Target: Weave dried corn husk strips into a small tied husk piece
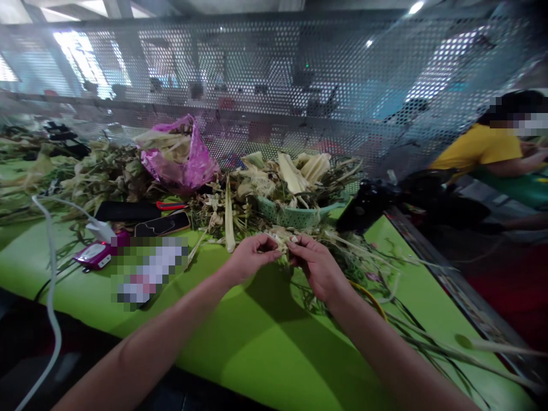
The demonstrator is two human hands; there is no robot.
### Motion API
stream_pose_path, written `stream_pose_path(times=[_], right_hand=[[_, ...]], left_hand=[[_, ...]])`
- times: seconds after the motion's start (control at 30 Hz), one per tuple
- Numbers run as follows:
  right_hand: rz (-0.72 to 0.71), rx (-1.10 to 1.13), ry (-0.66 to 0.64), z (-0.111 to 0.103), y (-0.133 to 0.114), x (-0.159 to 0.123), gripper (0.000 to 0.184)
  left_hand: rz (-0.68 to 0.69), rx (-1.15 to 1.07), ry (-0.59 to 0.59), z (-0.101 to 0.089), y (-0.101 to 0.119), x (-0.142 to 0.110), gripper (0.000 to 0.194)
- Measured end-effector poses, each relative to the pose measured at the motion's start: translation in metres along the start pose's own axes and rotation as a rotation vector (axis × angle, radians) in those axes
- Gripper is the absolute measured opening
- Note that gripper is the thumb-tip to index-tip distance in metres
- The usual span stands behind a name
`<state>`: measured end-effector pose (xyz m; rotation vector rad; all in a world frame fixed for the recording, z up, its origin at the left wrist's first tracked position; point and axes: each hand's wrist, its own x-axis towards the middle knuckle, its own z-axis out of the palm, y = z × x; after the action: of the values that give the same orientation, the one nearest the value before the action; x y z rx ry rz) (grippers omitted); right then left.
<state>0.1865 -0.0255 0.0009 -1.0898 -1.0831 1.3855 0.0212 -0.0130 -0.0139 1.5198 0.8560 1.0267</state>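
My left hand (257, 256) and my right hand (315, 265) are close together over the front of the green table (265, 348). Between their fingertips is a small, cream, flower-like husk piece (281, 243), pinched from both sides; its finer shape is too small to make out. Just behind the hands stands a light green plastic basket (291, 216), heaped with dried husks (295, 171) and stalks. To the left of it, a long pale husk strip (229, 220) leans upright among dry scraps. Thin green stems (355, 260) lie under and beside my right hand.
A pink plastic bag (184, 160) of husks sits back left, beside piled dry plants (107, 171). Nearer are a phone (162, 224), red-handled tool (171, 205), purple power strip (96, 254) and white cable (51, 285). Perforated screen (257, 85) behind; yellow-shirted person (483, 145) right.
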Motion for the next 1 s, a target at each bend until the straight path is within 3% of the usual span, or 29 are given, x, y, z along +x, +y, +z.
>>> stream_pose_path(times=[0.1, 0.43, 0.53, 0.67, 0.73, 1.0], right_hand=[[0.018, 0.02, -0.005, -0.0005, -0.0013, 0.0001, 0.023], [-0.128, -0.136, 0.016, 0.0013, -0.0013, -0.0014, 0.023], [-0.1, -0.133, 0.005, 0.0025, -0.001, -0.0022, 0.022], [-0.062, -0.096, -0.01, 0.001, 0.0019, -0.0008, 0.023], [-0.065, -0.076, 0.006, -0.0002, 0.0031, 0.0002, 0.024], [-0.125, -0.061, 0.07, 0.0009, 0.0037, -0.0004, 0.025]], left_hand=[[0.03, 0.031, 0.011, 0.0017, -0.0005, -0.0009, 0.026], [-0.003, 0.183, -0.105, -0.0058, -0.0014, 0.0027, 0.032], [0.07, 0.232, -0.049, -0.0038, -0.0015, -0.0003, 0.025], [0.245, 0.491, 0.065, -0.0002, -0.0014, -0.0033, 0.022], [0.27, 0.55, 0.078, 0.001, -0.0014, -0.0031, 0.022], [0.043, 0.22, -0.036, 0.0008, -0.0023, 0.0011, 0.024]])
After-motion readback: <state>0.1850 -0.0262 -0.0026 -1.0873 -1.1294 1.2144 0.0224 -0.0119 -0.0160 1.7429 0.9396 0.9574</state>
